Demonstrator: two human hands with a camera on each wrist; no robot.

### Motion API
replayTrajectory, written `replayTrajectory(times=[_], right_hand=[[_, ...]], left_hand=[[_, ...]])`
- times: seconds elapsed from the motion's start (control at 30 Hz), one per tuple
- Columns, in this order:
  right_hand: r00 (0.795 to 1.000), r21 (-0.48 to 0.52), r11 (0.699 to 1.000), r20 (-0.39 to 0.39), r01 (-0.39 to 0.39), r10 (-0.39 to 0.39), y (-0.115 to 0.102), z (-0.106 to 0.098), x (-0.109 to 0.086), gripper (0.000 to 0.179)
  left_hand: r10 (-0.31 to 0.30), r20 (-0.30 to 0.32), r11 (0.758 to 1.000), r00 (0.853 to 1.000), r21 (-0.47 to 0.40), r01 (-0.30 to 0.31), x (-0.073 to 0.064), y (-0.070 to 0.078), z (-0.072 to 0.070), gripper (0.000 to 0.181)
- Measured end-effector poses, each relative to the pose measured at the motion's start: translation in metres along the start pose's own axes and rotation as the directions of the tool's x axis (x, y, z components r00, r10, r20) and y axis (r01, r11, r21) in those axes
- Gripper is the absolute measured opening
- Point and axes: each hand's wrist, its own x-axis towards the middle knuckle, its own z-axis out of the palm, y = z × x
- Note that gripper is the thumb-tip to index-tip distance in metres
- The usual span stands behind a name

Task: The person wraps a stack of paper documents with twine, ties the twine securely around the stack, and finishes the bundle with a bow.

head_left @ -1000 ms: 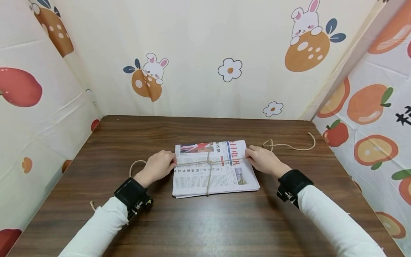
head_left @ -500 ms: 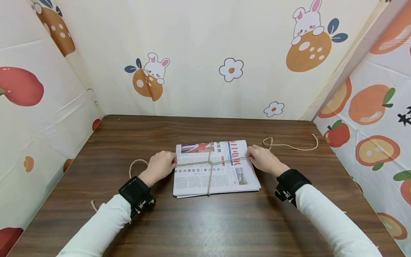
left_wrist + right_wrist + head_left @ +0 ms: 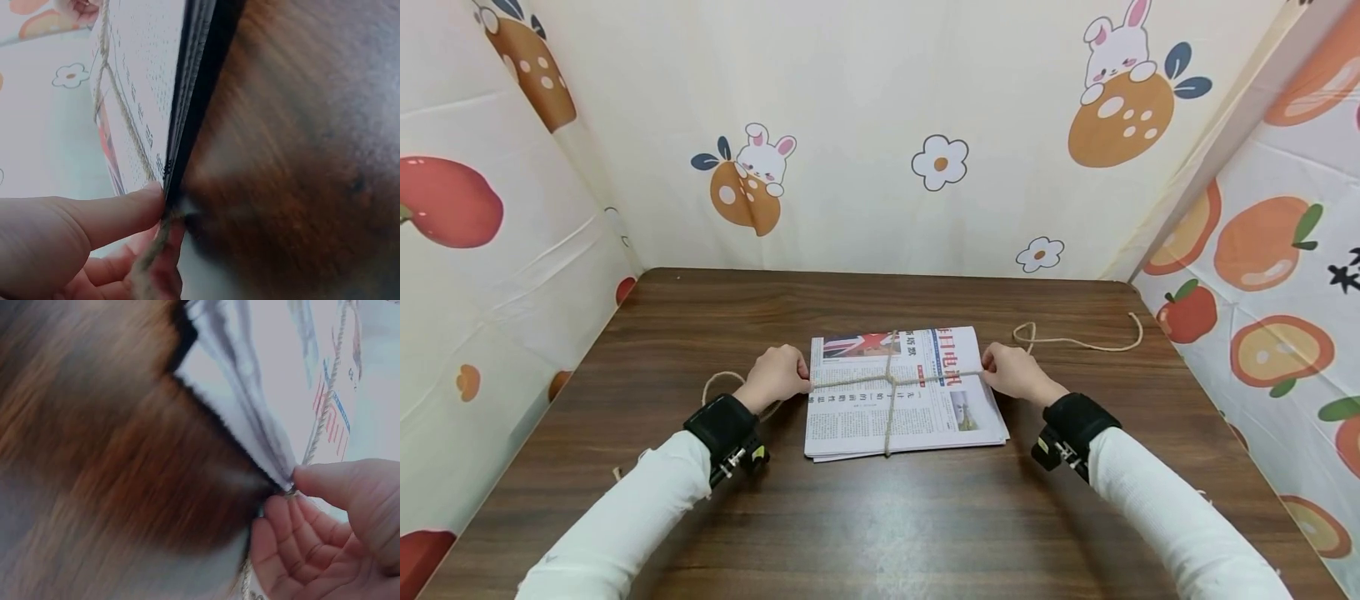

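Note:
A stack of folded newspapers [image 3: 850,429] lies on the wooden table, bound by a thin twine [image 3: 889,421] that crosses on top. At the left edge, my left hand [image 3: 773,375] pinches the twine between thumb and fingers. In the left wrist view, the twine [image 3: 145,269] hangs down past those fingers. My right hand [image 3: 1019,373] pinches the twine at the opposite edge. The right wrist view shows the thumb [image 3: 325,481] against the papers' edge, with curled fingers below. The underside of the stack is hidden.
One loose twine tail [image 3: 1078,342] trails across the table [image 3: 880,533] at the right; another tail [image 3: 721,375] loops behind my left wrist. Black straps with cameras circle both wrists. Printed cloth walls [image 3: 850,208] rise behind the table and along both sides.
Both hands shift slightly at the stack's side edges, the right one a little lower and outward. My left wrist turns a bit, and twine shows beneath it. The stack stays put.

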Motion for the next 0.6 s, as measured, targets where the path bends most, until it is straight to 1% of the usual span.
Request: replayTrajectory(times=[0.1, 0.13, 0.2, 0.27, 0.37, 0.43, 0.53, 0.6], right_hand=[[0.996, 0.008, 0.997, 0.038, -0.082, 0.082, -0.004, -0.002, 0.002, 0.023], [0.992, 0.011, 0.993, 0.05, -0.114, 0.114, -0.006, -0.003, 0.002, 0.024], [0.982, 0.015, 0.984, 0.073, -0.177, 0.175, -0.009, -0.005, 0.003, 0.027], [0.971, 0.018, 0.974, 0.091, -0.225, 0.222, -0.013, -0.006, 0.004, 0.028], [0.96, 0.017, 0.964, 0.098, -0.265, 0.262, -0.017, -0.007, 0.003, 0.028], [0.955, 0.03, 0.958, 0.1, -0.284, 0.28, -0.017, -0.007, 0.003, 0.027], [0.94, 0.08, 0.94, 0.113, -0.331, 0.321, -0.016, -0.007, 0.003, 0.022], [0.93, 0.116, 0.926, 0.127, -0.36, 0.346, -0.014, -0.006, 0.004, 0.02]], left_hand=[[-0.033, 0.04, 0.999, 0.999, -0.042, 0.035, 0.002, 0.002, -0.002, 0.014], [-0.044, 0.052, 0.997, 0.998, -0.056, 0.047, 0.002, 0.004, -0.003, 0.013], [-0.044, 0.068, 0.996, 0.997, -0.068, 0.049, 0.004, 0.007, -0.004, 0.012], [-0.045, 0.064, 0.997, 0.997, -0.052, 0.049, 0.006, 0.011, -0.003, 0.013], [-0.043, 0.037, 0.999, 0.998, -0.003, 0.043, 0.01, 0.017, -0.002, 0.014], [-0.055, 0.018, 0.998, 0.998, 0.01, 0.055, 0.013, 0.021, -0.001, 0.015], [-0.074, 0.006, 0.997, 0.997, -0.02, 0.074, 0.017, 0.026, 0.0, 0.014], [-0.096, 0.009, 0.993, 0.995, -0.068, 0.097, 0.02, 0.028, 0.0, 0.012]])
